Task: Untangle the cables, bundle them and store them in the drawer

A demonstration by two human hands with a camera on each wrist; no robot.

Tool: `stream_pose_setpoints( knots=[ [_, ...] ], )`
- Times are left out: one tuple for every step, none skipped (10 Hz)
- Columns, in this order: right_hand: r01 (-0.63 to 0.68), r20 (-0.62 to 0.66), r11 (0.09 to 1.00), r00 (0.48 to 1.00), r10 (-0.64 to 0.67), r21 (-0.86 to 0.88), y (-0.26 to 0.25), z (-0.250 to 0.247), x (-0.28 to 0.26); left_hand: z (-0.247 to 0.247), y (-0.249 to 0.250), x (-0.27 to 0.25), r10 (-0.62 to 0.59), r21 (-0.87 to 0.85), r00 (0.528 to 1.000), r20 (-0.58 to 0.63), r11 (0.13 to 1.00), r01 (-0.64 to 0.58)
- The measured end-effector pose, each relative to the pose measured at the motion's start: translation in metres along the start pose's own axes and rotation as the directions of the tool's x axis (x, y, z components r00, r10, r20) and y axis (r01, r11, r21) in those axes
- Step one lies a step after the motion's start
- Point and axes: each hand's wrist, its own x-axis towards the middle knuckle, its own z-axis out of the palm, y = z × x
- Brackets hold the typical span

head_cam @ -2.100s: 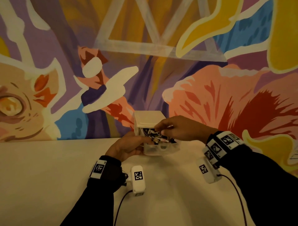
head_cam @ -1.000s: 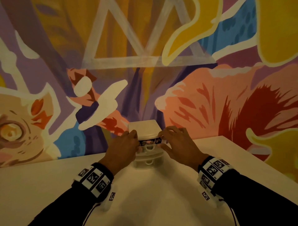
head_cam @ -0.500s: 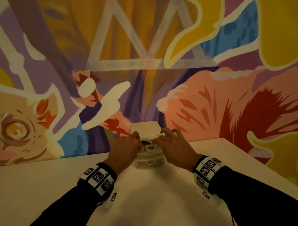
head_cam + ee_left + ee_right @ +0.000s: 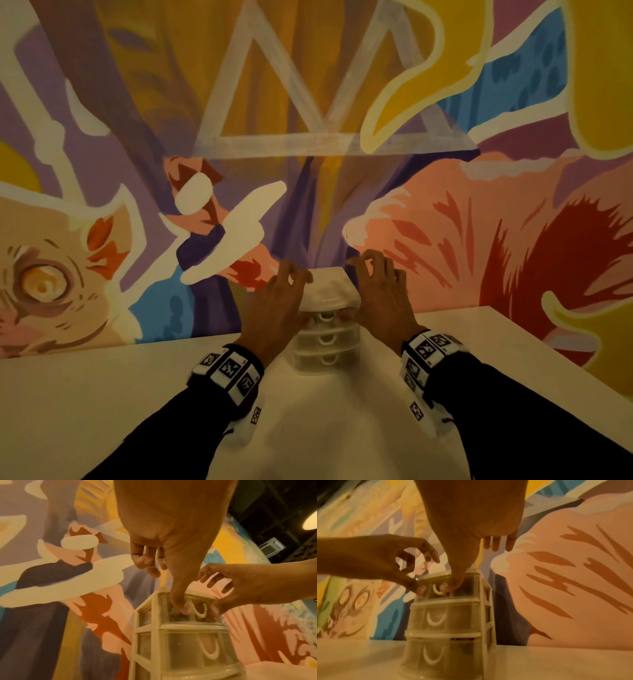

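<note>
Small three-drawer unit (image 4: 327, 337) stands on a white table (image 4: 102, 394), close against a painted mural wall (image 4: 479, 222). Translucent drawers, pale frame, each front with a curved white handle.

Top drawer (image 4: 448, 588) sits flush in the frame, shut. Dark shapes show faintly through its front; cannot tell whether they are the cables. Middle and bottom drawers also shut.

Left hand (image 4: 274, 305) is at the unit's left side. Thumb tip presses the top drawer front, just left of the handle (image 4: 199, 609). The other fingers are loosely bent above the unit's top, apart from it, gripping nothing.

Right hand (image 4: 380, 294) mirrors it on the right side. Thumb tip presses the same drawer front, just right of the handle; in the right wrist view it touches the handle's edge. Fingers (image 4: 494, 543) are spread and relaxed, held above the top, gripping nothing.

Both wrists carry white bands with black square markers (image 4: 229, 370). Dark sleeves (image 4: 513, 411) cover both forearms.
</note>
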Motion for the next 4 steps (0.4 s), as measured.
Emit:
stream_pose_setpoints(
  knots=[
    [-0.009, 0.010, 0.999, 1.000, 0.009, -0.040, 0.005, 0.012, -0.001, 0.005, -0.006, 0.007, -0.032, -0.062, 0.999, 0.001, 0.998, 0.032],
    [-0.070, 0.074, 0.997, 0.995, 0.070, 0.008, 0.003, 0.016, -0.014, 0.003, -0.003, 0.001, -0.087, -0.062, 0.996, 0.031, 0.994, 0.089],
    [-0.210, 0.129, 0.971, 0.972, 0.195, 0.117, -0.003, 0.007, -0.030, -0.007, 0.007, -0.020, -0.130, -0.039, 0.991, 0.030, 0.991, 0.131],
    [-0.290, 0.178, 0.936, 0.950, 0.256, 0.198, -0.003, 0.003, -0.053, -0.001, 0.017, -0.045, -0.102, -0.115, 0.986, 0.135, 0.986, 0.118]
  ],
)
